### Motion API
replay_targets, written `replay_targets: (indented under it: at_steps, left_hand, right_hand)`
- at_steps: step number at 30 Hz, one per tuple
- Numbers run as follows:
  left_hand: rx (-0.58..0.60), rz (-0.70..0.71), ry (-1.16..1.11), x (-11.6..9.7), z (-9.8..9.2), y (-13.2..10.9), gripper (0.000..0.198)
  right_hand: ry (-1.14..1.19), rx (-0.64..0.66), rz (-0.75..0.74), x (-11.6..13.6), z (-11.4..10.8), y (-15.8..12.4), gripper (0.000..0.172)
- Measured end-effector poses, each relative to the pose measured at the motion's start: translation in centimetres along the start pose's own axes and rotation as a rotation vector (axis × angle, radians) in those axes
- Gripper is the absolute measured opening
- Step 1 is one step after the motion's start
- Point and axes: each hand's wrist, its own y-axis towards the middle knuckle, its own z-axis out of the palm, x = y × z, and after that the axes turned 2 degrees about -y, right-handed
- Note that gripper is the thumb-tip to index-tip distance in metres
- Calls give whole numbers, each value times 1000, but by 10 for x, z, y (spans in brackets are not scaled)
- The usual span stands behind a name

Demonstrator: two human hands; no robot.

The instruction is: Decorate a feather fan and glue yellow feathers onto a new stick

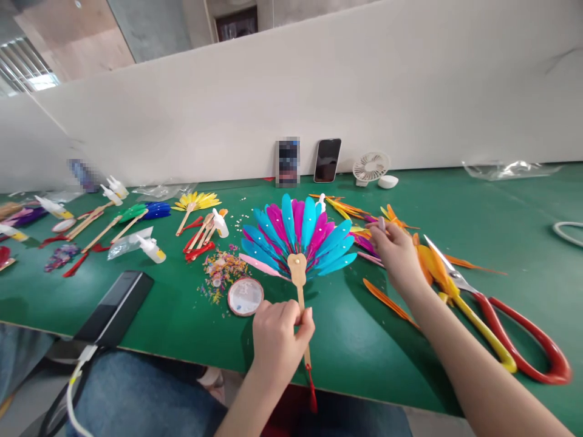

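Note:
My left hand [280, 334] is wrapped round the wooden handle of a feather fan [298, 227], held upright above the table's near edge. The fan has turquoise and magenta feathers with small white dots, plus one pale pink feather at its lower left. A red tassel [311, 391] hangs from the handle's end. Over a pile of loose orange, yellow and purple feathers [359, 233] is my right hand [401, 258], its fingers pinched together. Something small and pale shows at those fingertips, too little to name.
Red- and yellow-handled scissors [492, 309] lie right of my right forearm. A round dish [245, 297] and colourful bits [221, 273] are left of the fan. Glue bottles [152, 249] and other fans [198, 203] stretch leftward. A power bank [116, 306] rests near the front edge.

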Motion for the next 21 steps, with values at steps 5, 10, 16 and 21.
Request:
replay_targets:
  at_steps: [5,10,16,21]
  left_hand:
    - [-35,14,41,3,0,4,33]
    - [-122,12,62,5,-2,12,33]
    - [-240,25,93,4,-6,26,33]
    - [-264,35,114,0,-3,35,31]
  right_hand:
    - [84,245,6,0,5,-6,21]
    - [280,663,77,5,7,-11,32]
    - [304,891,116,12,15,-26,34]
    - [422,996,113,19,32,-59,36]
